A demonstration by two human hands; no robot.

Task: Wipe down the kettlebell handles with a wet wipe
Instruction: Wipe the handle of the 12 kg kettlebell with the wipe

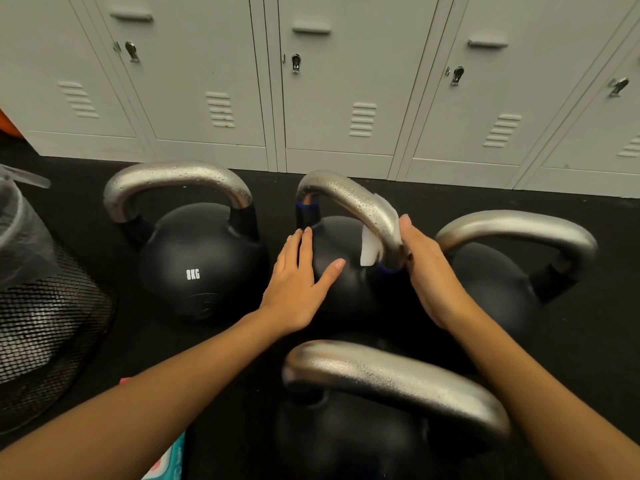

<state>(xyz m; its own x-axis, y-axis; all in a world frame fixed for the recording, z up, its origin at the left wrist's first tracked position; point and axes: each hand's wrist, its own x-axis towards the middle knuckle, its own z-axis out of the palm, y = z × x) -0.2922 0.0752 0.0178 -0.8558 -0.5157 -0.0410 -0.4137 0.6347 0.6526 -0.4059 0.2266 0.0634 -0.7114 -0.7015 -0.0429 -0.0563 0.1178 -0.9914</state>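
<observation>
Several black kettlebells with silver handles stand on the dark floor. My left hand [300,282] lies flat with straight fingers on the black body of the middle kettlebell [332,271]. My right hand [427,268] wraps a white wet wipe [370,249] round the right side of that kettlebell's silver handle [343,195]. The wipe's ends stick out above and below my fingers. An 8KG kettlebell [197,265] sits to the left, another [502,271] to the right, and one [388,410] nearest me.
A black mesh bin [45,306] lined with a clear bag stands at the left. A wet wipe pack [169,462] lies at the bottom edge by my left arm. Grey lockers [329,81] line the back.
</observation>
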